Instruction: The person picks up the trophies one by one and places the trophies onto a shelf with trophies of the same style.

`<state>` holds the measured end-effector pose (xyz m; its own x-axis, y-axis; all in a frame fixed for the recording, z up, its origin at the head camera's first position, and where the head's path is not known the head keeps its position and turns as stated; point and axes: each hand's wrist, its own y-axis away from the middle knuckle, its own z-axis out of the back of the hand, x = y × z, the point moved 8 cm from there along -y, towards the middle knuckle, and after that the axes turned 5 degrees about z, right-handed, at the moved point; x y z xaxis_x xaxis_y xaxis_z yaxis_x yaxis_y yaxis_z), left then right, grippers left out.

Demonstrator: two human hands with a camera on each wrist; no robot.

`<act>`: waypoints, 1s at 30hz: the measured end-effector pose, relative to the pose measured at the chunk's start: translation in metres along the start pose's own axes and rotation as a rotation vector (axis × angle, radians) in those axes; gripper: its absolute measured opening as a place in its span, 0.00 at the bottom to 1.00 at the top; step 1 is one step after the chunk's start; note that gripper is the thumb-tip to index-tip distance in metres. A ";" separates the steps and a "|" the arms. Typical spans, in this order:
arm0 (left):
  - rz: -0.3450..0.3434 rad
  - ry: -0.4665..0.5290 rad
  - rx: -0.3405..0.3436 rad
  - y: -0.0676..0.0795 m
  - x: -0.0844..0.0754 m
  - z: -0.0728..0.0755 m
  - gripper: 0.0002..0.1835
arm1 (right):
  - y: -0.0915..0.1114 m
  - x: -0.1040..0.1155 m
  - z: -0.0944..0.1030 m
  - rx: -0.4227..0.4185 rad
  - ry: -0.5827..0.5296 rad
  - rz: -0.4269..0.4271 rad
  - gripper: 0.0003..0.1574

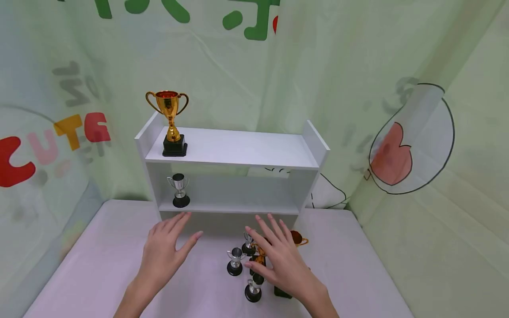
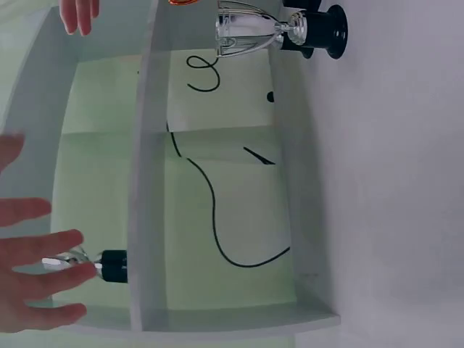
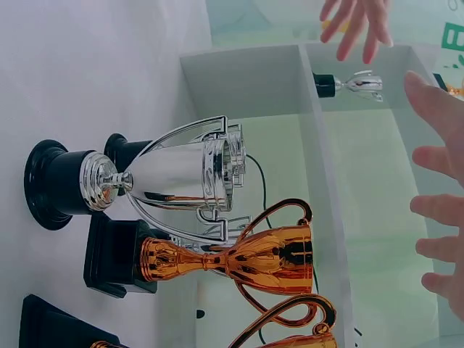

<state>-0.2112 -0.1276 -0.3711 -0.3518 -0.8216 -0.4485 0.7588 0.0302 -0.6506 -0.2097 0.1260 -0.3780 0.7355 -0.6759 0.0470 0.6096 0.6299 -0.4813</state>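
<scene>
My left hand [image 1: 163, 249] hovers before the left part of a white shelf unit [image 1: 234, 148], fingers spread and holding nothing. My right hand [image 1: 284, 260], also spread and holding nothing, hangs above a group of trophies on the table. Among these are a silver trophy cup [image 1: 235, 260], another silver one [image 1: 253, 289] and a gold trophy [image 3: 268, 257]; the hand partly covers the group in the head view. On the top shelf, at its left end, a large gold trophy [image 1: 169, 108] stands upright. Below it a small silver trophy [image 1: 180, 187] stands on the lower shelf.
A white-covered table [image 1: 346, 274] carries the shelf unit. Raised side panels [image 1: 315, 137] edge the top shelf. Pale printed curtains [image 1: 338, 66] hang behind and at both sides. In the right wrist view a second gold trophy [image 3: 308, 341] is cut off by the lower edge.
</scene>
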 end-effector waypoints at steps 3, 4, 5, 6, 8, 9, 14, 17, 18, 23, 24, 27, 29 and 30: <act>0.042 0.033 -0.079 -0.002 0.007 0.006 0.26 | -0.001 0.001 0.001 -0.036 -0.003 0.028 0.44; 0.059 0.041 -0.104 -0.003 0.010 0.008 0.24 | -0.001 0.002 0.002 -0.048 -0.003 0.040 0.44; 0.078 0.044 -0.123 -0.003 0.012 0.009 0.23 | -0.001 0.003 0.002 -0.056 -0.007 0.048 0.43; 0.097 0.048 -0.137 -0.004 0.014 0.010 0.23 | -0.001 0.003 0.002 -0.064 -0.013 0.055 0.43; 0.133 0.053 -0.156 -0.004 0.019 0.011 0.21 | 0.000 0.004 0.003 -0.082 -0.021 0.067 0.43; 0.151 0.057 -0.161 -0.004 0.021 0.011 0.21 | 0.000 0.004 0.004 -0.088 -0.027 0.070 0.42; 0.260 0.062 -0.194 -0.003 0.034 0.011 0.18 | 0.003 0.003 0.006 -0.107 -0.043 0.073 0.41; 0.335 0.046 -0.204 -0.002 0.044 0.011 0.19 | 0.005 0.002 0.007 -0.113 -0.048 0.072 0.40; 0.359 0.040 -0.202 -0.002 0.047 0.010 0.20 | 0.005 0.002 0.007 -0.115 -0.049 0.071 0.40; 0.435 0.040 -0.194 -0.003 0.058 0.007 0.25 | 0.007 0.001 0.006 -0.119 -0.062 0.060 0.39; 0.446 0.043 -0.195 -0.003 0.060 0.007 0.26 | 0.008 0.001 0.006 -0.122 -0.067 0.061 0.38; 0.490 0.059 -0.191 -0.004 0.067 0.003 0.29 | 0.009 0.002 0.007 -0.137 -0.073 0.068 0.37; 0.522 0.077 -0.180 -0.004 0.073 0.000 0.31 | 0.009 0.002 0.007 -0.145 -0.075 0.072 0.37; 0.539 0.086 -0.174 -0.004 0.076 -0.002 0.32 | 0.010 0.002 0.007 -0.145 -0.076 0.069 0.37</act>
<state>-0.2418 -0.1888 -0.4040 0.0109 -0.6149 -0.7885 0.7442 0.5316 -0.4043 -0.2006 0.1337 -0.3766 0.7980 -0.5982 0.0730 0.5116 0.6085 -0.6066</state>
